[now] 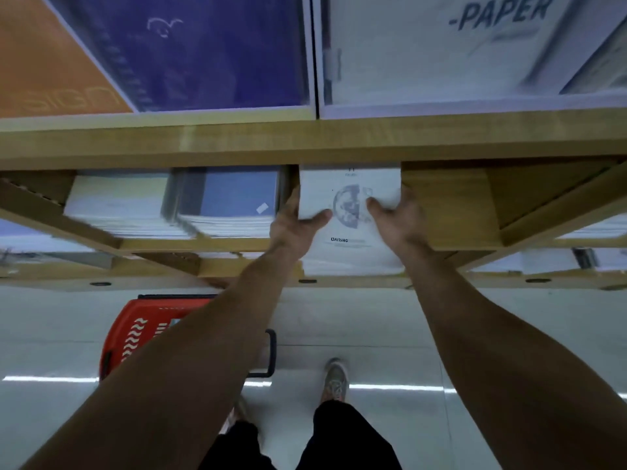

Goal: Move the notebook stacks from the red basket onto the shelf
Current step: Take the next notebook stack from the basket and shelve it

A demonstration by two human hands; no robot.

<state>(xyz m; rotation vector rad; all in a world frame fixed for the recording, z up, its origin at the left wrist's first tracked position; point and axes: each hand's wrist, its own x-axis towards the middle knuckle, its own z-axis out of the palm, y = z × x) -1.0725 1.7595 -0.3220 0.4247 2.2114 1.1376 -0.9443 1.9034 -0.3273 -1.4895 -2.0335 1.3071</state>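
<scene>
A stack of white notebooks [349,184] with a round grey print and the word "DARING" lies partly inside a compartment of the wooden shelf [305,144]. My left hand [293,222] grips its left edge, thumb on the cover. On the right edge my right hand [397,215] holds it the same way. The red basket [135,334] stands on the floor below left, mostly hidden by my left forearm, so I cannot see what it contains.
Stacks of white and blue notebooks [176,208] fill the compartment to the left. Orange, purple and white notebooks [203,52] lie on the shelf level above. A wooden divider [448,205] bounds the compartment on the right. My feet [336,378] stand on glossy floor.
</scene>
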